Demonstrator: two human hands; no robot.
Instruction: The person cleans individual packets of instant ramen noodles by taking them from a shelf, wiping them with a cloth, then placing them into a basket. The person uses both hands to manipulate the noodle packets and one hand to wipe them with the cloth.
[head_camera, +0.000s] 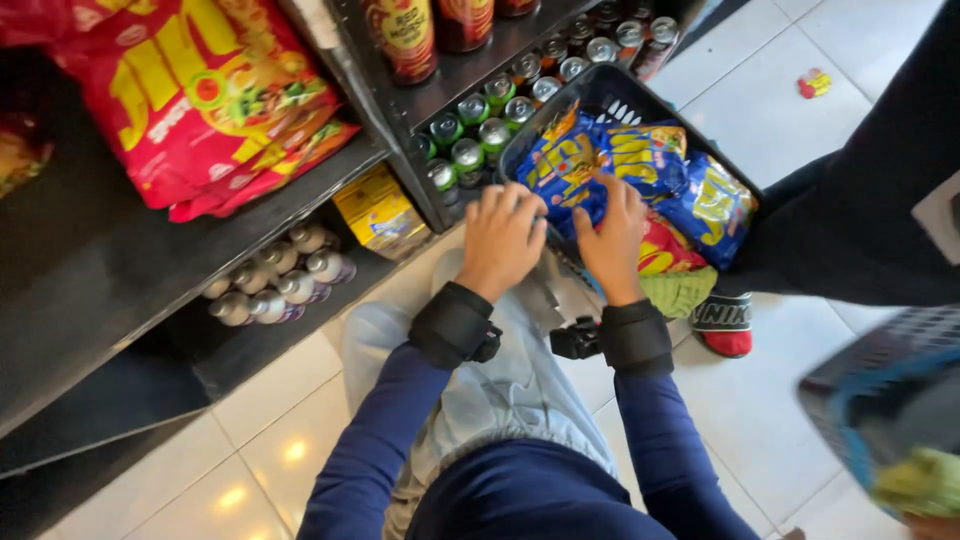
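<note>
Left hand: rests knuckles-up on the near rim of the basket, fingers curled loosely over the edge; whether it grips anything under the palm cannot be told.
Right hand: laid flat on the blue snack bags, fingers spread and pressing down on the top pack; it pinches nothing visible.
Wrists: each carries a black strap band, with dark blue sleeves behind them.
Blue snack bags: several glossy blue-and-yellow packs heaped in the basket, lying directly ahead of both hands; the heap's long axis runs from near-left toward far-right.
Nearer hand: the right hand is already touching the packs, while the left sits at the rim just beside their near-left end.
Basket: dark plastic crate standing on the floor, tucked against the lower shelf.
Other packs: a red bag and a green one show under the blue ones at the near edge.
Cans: rows of green-topped drink cans on the bottom shelf, just left of the basket.
Left shelf: large red snack bags above, silver cans and a yellow box below.
Another person: dark clothing at the right, a red-and-black shoe beside the basket.
Floor: pale glossy tiles.
</note>
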